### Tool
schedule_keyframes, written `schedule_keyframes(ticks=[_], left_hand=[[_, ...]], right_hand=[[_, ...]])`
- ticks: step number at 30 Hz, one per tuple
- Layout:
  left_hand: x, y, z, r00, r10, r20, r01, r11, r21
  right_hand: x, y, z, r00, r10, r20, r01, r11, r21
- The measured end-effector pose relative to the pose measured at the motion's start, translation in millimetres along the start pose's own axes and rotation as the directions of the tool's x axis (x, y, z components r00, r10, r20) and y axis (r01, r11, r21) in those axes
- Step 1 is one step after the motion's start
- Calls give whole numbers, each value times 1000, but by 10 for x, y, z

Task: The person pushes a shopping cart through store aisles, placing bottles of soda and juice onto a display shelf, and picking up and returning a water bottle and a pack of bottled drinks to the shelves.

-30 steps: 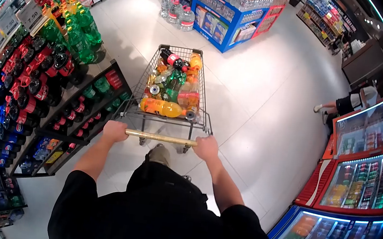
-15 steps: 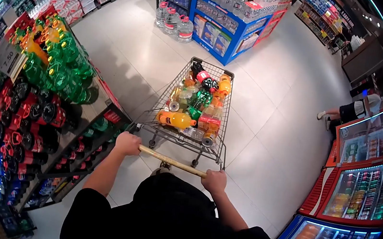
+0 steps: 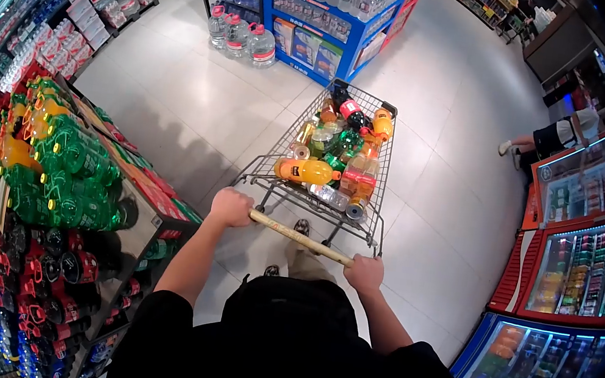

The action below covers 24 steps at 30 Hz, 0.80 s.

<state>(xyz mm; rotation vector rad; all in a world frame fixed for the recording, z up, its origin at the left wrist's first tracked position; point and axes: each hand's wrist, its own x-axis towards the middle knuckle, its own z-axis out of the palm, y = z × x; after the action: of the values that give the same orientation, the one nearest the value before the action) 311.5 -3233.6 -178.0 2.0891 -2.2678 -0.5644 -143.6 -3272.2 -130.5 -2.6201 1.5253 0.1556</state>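
Note:
My left hand (image 3: 232, 207) is wrapped round the left end of the cart's handle (image 3: 298, 236). At the handle's right end my right hand (image 3: 365, 274) is closed in the same way. The wire shopping cart (image 3: 282, 184) stands ahead of me, angled, holding several drink bottles. Across its near side lies an orange bottle (image 3: 305, 171). A dark bottle with a red label (image 3: 351, 110) is at the far end, beside another orange bottle (image 3: 383, 125). Green bottles (image 3: 345, 143) fill the middle.
A soda display (image 3: 81, 190) stands close on the left. Ahead is a blue shelf unit (image 3: 348, 50) beside large water jugs (image 3: 236, 39). Lit coolers (image 3: 580, 271) line the right side, where another person (image 3: 549, 143) stands. Pale floor tiles (image 3: 440, 192) lie between.
The cart has turned and shifted right in view, with both hands staying on its handle. The soda display and blue shelf unit have moved left in view. My feet now show below the handle.

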Motion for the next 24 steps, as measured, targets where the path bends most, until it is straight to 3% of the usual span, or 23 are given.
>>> schedule_keyframes(ticks=[1,4,10,17,24], left_hand=[[161,-32,46,995,43,-85,-44,999,-11],[674,4,-26,999,47,-6,-47,999,-14],[1744,230,-101,992,86,-95,-88,996,-19],[3099,658,-181,993,97,-75,-99,995,-25],[4694,1088,-403,992,107,-71,-107,994,-5]], right_hand=[[109,75,6,1000,4,-11,-4,1000,-4],[376,341,0,999,34,-18,-34,999,-10],[1097,1132,-11,997,73,-6,-73,997,-4],[2177,2168,-352,944,209,257,-192,977,-88],[3399,3448,-409,910,243,335,-223,970,-99]])
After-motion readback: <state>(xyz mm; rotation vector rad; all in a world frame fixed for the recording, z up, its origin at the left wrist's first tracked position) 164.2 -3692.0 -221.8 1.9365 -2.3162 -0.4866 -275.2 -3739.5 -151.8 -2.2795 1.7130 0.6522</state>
